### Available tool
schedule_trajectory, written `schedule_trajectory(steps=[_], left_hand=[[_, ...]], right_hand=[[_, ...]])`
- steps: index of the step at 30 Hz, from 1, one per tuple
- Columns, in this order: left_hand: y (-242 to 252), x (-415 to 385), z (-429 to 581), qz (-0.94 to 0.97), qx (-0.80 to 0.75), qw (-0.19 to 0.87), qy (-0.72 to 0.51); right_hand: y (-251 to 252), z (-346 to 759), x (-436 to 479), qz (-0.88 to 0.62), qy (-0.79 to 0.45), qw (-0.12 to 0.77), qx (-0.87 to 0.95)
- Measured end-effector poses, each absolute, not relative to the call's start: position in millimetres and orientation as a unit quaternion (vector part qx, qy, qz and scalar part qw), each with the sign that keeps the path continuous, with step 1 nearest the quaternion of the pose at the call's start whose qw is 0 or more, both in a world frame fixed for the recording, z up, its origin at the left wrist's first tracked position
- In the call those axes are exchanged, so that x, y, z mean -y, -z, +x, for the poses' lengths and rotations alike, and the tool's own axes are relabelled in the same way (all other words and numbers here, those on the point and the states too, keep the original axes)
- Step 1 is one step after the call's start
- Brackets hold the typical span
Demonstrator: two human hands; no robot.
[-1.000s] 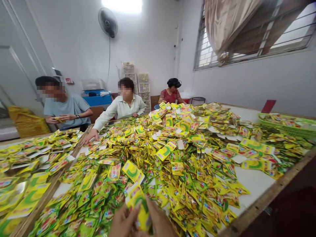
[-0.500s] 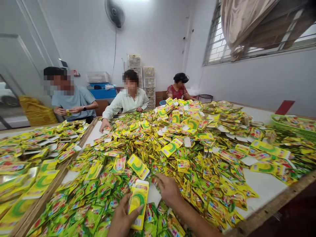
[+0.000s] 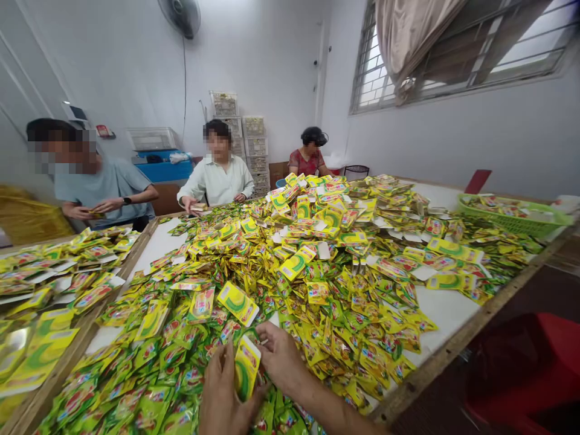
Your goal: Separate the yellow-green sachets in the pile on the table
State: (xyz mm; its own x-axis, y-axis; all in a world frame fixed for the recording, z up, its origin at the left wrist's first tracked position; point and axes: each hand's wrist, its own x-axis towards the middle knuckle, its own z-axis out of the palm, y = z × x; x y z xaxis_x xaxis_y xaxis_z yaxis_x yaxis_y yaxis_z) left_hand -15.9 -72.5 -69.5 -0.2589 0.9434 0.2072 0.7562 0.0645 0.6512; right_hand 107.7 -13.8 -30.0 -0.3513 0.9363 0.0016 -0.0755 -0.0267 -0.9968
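Observation:
My left hand (image 3: 226,386) holds a small yellow carton (image 3: 247,362) with a green curved band, tilted upright over the pile. Its fingers wrap the sides and the thumb lies across the front. Close against the carton's upper end is my right hand (image 3: 283,359), fingers pinched together. A green sachet (image 3: 248,333) shows at its fingertips, partly hidden by the carton. Beneath both hands spread green and yellow sachets (image 3: 167,368). Another yellow carton (image 3: 238,303) lies flat just beyond them.
A large heap of cartons and sachets (image 3: 326,223) covers the middle of the table. A wooden divider (image 3: 90,320) runs along the left, with more cartons beyond. The green basket (image 3: 512,222) stands at the right, a red stool (image 3: 525,368) below. Three people sit opposite.
My right hand has moved left, from the sachets to the carton's upper end. The carton has turned and tilted in my left hand. The view has swung right.

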Motion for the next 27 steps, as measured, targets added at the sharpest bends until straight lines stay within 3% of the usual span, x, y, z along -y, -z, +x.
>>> schedule_trajectory(steps=[5,12,15,23,27], left_hand=[[60.4,78.4,-23.0,0.547,-0.737,0.182,-0.352],[28.9,81.0,-16.4,0.42,-0.628,0.419,-0.503],[21.8,81.3,-14.8,0.376,-0.598,0.483,-0.518],[13.9,86.9,-17.9,0.36,-0.579,0.508,-0.526],[24.4,83.6,-18.9,0.33,-0.568,0.547,-0.519]], right_hand=[[36.5,129.7,4.9,-0.454,-0.561,0.45,0.526],[10.7,137.8,-10.7,-0.397,-0.512,0.497,0.577],[8.4,137.3,-14.2,-0.388,-0.531,0.432,0.617],[17.8,149.9,-22.5,-0.391,-0.524,0.278,0.704],[14.5,145.4,-27.5,-0.384,-0.518,0.259,0.719]])
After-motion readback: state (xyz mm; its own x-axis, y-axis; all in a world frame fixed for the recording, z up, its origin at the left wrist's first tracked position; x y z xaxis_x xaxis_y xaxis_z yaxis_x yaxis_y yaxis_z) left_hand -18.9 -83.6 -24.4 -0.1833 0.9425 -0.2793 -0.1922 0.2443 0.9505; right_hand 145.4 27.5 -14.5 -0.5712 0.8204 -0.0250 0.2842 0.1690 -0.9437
